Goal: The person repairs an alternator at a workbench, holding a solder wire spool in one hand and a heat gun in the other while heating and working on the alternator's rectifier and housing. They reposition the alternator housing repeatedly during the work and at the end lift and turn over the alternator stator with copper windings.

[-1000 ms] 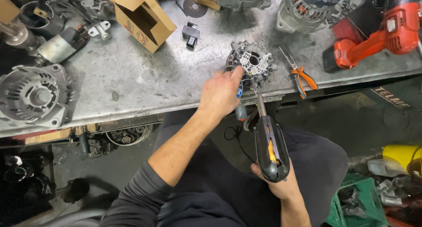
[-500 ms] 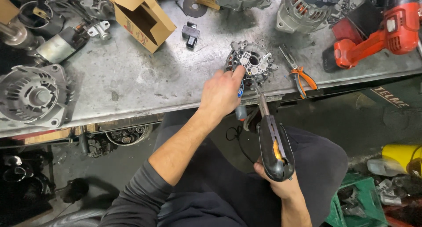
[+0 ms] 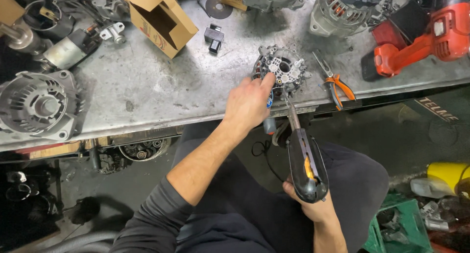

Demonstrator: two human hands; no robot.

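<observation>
the bench (image 3: 147,86) is dull, scratched grey metal. the alternator (image 3: 283,69) is matt cast metal. the soldering gun (image 3: 306,167) has glossy black plastic. the box (image 3: 161,18) is brown cardboard. the pliers (image 3: 335,84) have orange plastic grips.

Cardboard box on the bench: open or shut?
Open. The cardboard box lies tipped on its side on the metal bench, flaps spread, dark inside showing; contents cannot tell.

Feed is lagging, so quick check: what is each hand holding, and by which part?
Right hand grips the soldering gun by its rear handle. Left hand holds a small blue-handled tool in its palm, fingers touching the alternator part.
</observation>
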